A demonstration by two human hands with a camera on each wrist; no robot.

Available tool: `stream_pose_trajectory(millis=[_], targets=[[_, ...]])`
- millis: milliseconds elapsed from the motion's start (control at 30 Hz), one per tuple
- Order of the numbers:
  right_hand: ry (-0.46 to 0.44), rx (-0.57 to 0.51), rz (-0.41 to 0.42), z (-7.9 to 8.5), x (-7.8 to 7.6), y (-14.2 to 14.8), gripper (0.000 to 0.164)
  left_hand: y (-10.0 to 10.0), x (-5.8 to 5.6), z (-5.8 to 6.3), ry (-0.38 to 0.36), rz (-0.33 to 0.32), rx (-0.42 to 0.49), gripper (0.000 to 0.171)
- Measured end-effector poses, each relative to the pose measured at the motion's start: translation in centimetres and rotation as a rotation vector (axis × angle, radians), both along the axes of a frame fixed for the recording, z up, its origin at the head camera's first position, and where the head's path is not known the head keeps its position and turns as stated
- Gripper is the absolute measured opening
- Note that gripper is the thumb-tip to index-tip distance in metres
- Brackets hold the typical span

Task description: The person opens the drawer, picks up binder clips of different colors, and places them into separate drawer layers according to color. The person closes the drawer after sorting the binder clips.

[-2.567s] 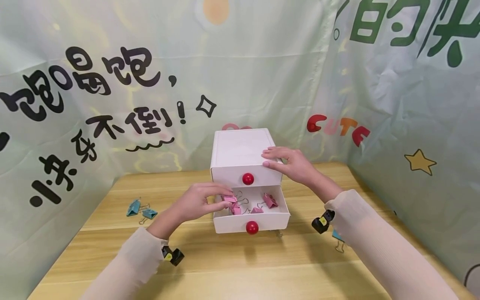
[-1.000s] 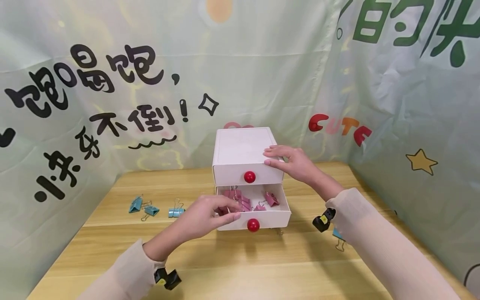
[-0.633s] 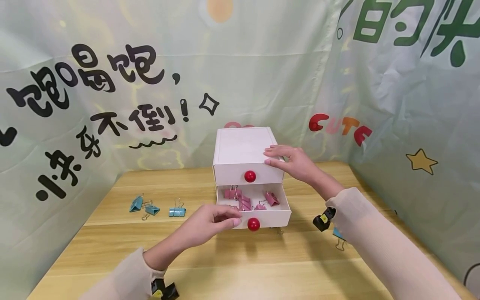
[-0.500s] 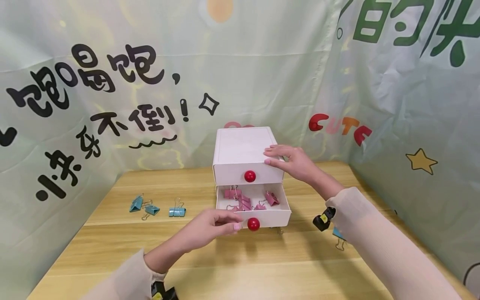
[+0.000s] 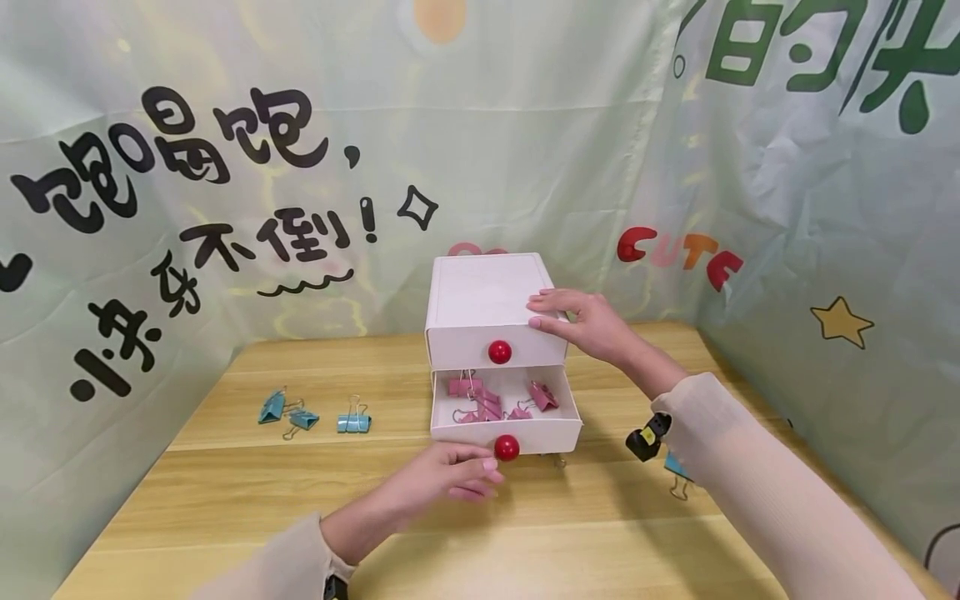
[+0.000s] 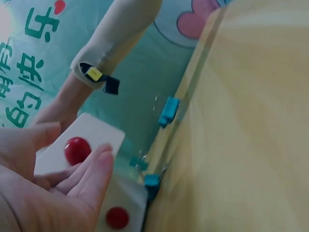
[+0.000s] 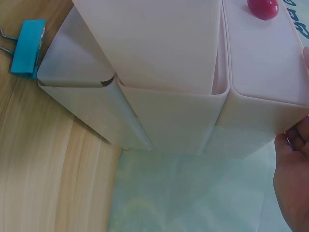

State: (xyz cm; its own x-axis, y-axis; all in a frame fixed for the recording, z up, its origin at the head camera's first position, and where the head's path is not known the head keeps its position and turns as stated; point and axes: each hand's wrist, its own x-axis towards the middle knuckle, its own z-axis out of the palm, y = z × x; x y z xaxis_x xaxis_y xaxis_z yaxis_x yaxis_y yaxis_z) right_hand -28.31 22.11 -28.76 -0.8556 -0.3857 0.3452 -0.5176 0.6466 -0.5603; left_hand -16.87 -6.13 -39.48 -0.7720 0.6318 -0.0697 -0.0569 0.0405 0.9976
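Observation:
A white drawer cabinet [image 5: 487, 292] stands on the table with one drawer [image 5: 450, 432] pulled out. Several pink binder clips [image 5: 489, 406] lie in it. My left hand [image 5: 438, 479] is below and left of that drawer's red knob [image 5: 507, 447], thumb tip close to it. Its fingers are extended and apart in the left wrist view, overlapping the same knob [image 6: 77, 150]; a second red knob [image 6: 117, 217] shows nearer the table. My right hand [image 5: 588, 325] rests on the cabinet's front right top corner, fingers on top, beside the closed upper drawer [image 5: 450, 348].
Blue binder clips [image 5: 354, 423] lie on the table [image 5: 225, 500] left of the cabinet. Another blue clip [image 5: 678, 477] lies partly behind the right sleeve. A printed cloth backdrop [image 5: 525, 167] stands behind and at the sides.
My left hand has left the pink clips inside the drawer and come down in front, toward the knob. A pink clip now sits at the drawer's back left. My right hand has stayed put.

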Motion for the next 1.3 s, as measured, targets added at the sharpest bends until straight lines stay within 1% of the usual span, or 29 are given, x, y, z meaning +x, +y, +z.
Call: stream_pose_trajectory(millis=[167, 267, 400, 533, 633, 733, 833, 1033, 1300], targets=[[-0.001, 0.007, -0.001, 0.0, 0.0, 0.0, 0.052, 1.1, 0.2, -0.7, -0.104, 0.057, 0.104, 0.043], [0.003, 0.003, 0.001, 0.0, 0.0, 0.0, 0.052, 1.7, 0.4, -1.1, -0.184, 0.085, 0.176, 0.048], [0.009, 0.002, 0.000, 0.0, 0.1, 0.0, 0.051, 2.3, 0.5, -1.7, -0.282, 0.114, 0.274, 0.051], [0.012, 0.006, -0.001, 0.0, 0.2, 0.0, 0.051, 2.8, 0.5, -2.2, -0.342, 0.130, 0.362, 0.052], [0.014, 0.006, 0.003, -0.1, 0.2, -0.1, 0.051, 3.0, 0.5, -2.4, -0.377, 0.150, 0.406, 0.053], [0.019, 0.002, 0.006, -0.1, 0.1, -0.1, 0.051, 3.2, 0.3, -2.4, -0.393, 0.183, 0.433, 0.054], [0.032, 0.000, 0.002, 0.0, 0.0, 0.0, 0.050, 3.5, -0.1, -2.4, -0.392, 0.214, 0.454, 0.054], [0.029, -0.006, 0.010, 0.0, 0.1, -0.1, 0.050, 3.9, -0.8, -2.2, -0.391, 0.247, 0.471, 0.051], [0.038, -0.005, 0.017, 0.1, 0.1, -0.1, 0.048, 4.6, -2.3, -2.0, -0.373, 0.300, 0.498, 0.049]])
